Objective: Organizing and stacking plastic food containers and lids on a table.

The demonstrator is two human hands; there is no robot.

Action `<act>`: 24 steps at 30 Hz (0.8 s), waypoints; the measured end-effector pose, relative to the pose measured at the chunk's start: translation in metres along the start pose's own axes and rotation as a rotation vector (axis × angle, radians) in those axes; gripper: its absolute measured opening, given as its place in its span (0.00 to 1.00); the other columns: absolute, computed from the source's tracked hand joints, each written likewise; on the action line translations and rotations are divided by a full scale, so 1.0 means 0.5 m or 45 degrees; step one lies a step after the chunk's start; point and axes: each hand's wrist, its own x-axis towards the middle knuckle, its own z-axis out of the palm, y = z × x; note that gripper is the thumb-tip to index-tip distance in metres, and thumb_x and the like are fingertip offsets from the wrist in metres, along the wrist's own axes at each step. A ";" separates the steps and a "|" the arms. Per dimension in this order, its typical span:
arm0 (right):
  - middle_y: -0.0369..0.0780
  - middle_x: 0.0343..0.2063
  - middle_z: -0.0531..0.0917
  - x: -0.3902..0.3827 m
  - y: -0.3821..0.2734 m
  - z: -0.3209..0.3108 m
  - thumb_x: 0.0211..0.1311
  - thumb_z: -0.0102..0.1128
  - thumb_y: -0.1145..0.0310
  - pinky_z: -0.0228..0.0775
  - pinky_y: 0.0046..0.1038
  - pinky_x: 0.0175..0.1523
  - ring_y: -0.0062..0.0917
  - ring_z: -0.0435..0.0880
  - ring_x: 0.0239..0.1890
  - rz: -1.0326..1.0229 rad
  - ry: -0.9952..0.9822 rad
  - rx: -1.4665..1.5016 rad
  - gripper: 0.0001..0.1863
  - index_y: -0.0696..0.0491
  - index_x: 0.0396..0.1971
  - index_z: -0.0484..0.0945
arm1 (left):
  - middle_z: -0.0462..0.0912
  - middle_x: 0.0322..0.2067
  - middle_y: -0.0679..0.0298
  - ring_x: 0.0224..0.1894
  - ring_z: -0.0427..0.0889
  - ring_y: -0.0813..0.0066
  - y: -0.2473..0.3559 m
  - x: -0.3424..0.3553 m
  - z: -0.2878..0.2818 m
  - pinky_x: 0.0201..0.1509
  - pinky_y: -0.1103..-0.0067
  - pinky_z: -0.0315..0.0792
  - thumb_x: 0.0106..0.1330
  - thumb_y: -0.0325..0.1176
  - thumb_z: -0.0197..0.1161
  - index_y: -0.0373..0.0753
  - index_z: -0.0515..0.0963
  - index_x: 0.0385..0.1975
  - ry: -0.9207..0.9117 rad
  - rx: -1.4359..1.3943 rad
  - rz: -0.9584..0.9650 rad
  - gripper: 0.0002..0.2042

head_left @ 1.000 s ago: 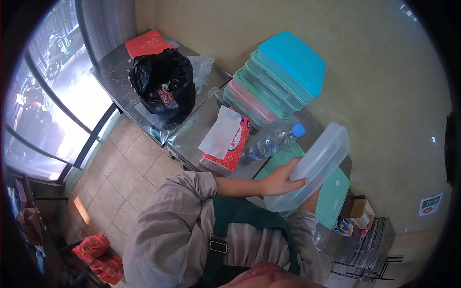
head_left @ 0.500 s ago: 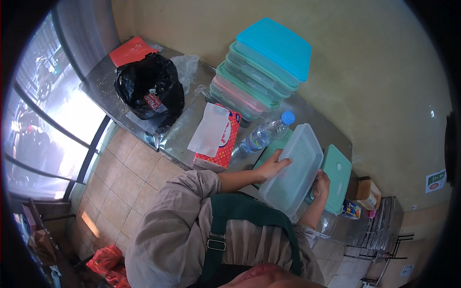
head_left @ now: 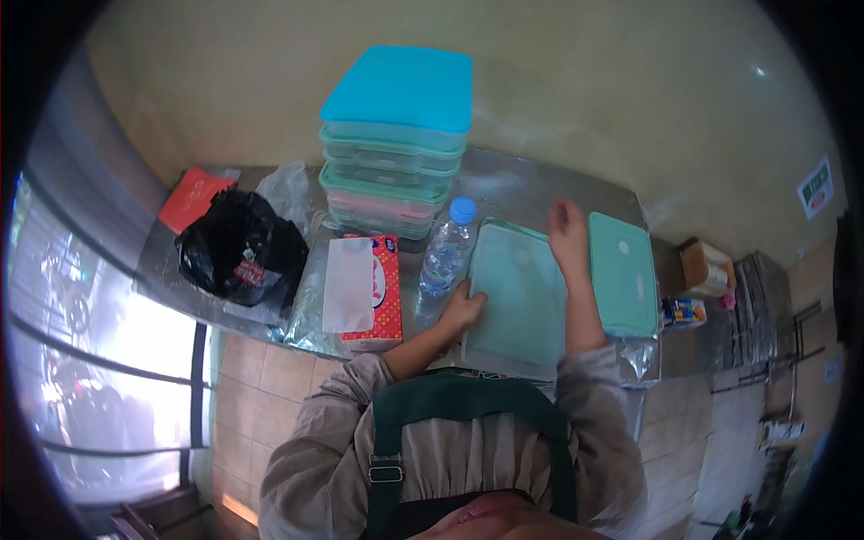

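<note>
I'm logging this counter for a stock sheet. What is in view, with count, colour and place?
stacked lidded containers: several, exact count unclear, clear with teal and green lids, back of the counter
open container: one, clear over pale green, front of the counter
loose lid: one, pale green, right of the open container
water bottle: one, clear with blue cap, left of the open container
tissue box: one, red and white, left of the bottle
bag: one, black, counter's left end
left hand: on the open container's left edge
right hand: at its far right corner
</note>
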 end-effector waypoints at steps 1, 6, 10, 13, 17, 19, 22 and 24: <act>0.46 0.37 0.73 0.033 -0.035 0.015 0.48 0.52 0.72 0.66 0.30 0.41 0.34 0.75 0.37 -0.214 0.041 0.102 0.16 0.57 0.40 0.69 | 0.72 0.34 0.53 0.30 0.73 0.67 -0.003 0.001 0.003 0.33 0.76 0.70 0.51 0.34 0.51 0.27 0.56 0.50 -0.030 0.025 -0.007 0.27; 0.45 0.26 0.74 0.142 -0.240 0.080 0.47 0.56 0.68 0.66 0.26 0.29 0.28 0.74 0.22 -0.028 -0.017 0.459 0.16 0.63 0.33 0.68 | 0.64 0.46 0.45 0.47 0.67 0.56 0.015 -0.033 0.009 0.50 0.74 0.61 0.51 0.33 0.54 0.29 0.54 0.52 0.137 0.636 0.502 0.29; 0.39 0.17 0.71 0.192 -0.330 0.092 0.50 0.56 0.62 0.59 0.21 0.17 0.19 0.69 0.16 0.507 -0.721 0.554 0.17 0.63 0.28 0.69 | 0.64 0.47 0.43 0.50 0.66 0.54 0.061 -0.080 -0.007 0.53 0.73 0.59 0.51 0.34 0.56 0.29 0.55 0.52 0.199 0.965 0.673 0.29; 0.36 0.12 0.69 0.212 -0.340 0.100 0.49 0.57 0.64 0.52 0.20 0.13 0.17 0.65 0.12 0.581 -0.663 0.663 0.13 0.60 0.21 0.70 | 0.70 0.42 0.49 0.44 0.71 0.58 0.192 -0.153 -0.047 0.48 0.73 0.65 0.54 0.33 0.55 0.30 0.65 0.46 -0.628 1.077 0.497 0.20; 0.35 0.11 0.68 0.232 -0.320 0.105 0.48 0.58 0.66 0.52 0.19 0.13 0.17 0.64 0.12 0.724 -0.732 0.768 0.11 0.58 0.18 0.71 | 0.77 0.33 0.63 0.31 0.74 0.82 0.386 -0.224 -0.120 0.33 0.84 0.68 0.56 0.29 0.53 0.34 0.75 0.35 -0.540 0.379 0.267 0.09; 0.36 0.12 0.68 0.242 -0.300 0.107 0.45 0.60 0.70 0.55 0.20 0.13 0.19 0.66 0.12 0.800 -0.677 0.900 0.10 0.60 0.19 0.70 | 0.77 0.29 0.66 0.29 0.73 0.84 0.465 -0.193 -0.164 0.31 0.86 0.67 0.57 0.32 0.53 0.34 0.75 0.29 0.028 0.427 0.602 0.08; 0.33 0.12 0.67 0.236 -0.327 0.115 0.46 0.59 0.70 0.53 0.17 0.13 0.16 0.64 0.12 0.815 -0.672 0.999 0.07 0.56 0.18 0.71 | 0.72 0.21 0.66 0.22 0.67 0.82 0.534 -0.094 -0.256 0.27 0.85 0.62 0.57 0.40 0.51 0.31 0.74 0.28 0.899 0.387 0.988 0.16; 0.33 0.12 0.68 0.233 -0.336 0.113 0.46 0.59 0.71 0.55 0.17 0.14 0.16 0.64 0.12 0.832 -0.644 1.085 0.07 0.56 0.18 0.71 | 0.70 0.19 0.67 0.20 0.65 0.82 0.546 -0.040 -0.315 0.25 0.84 0.60 0.57 0.41 0.51 0.29 0.73 0.28 1.121 0.457 1.133 0.17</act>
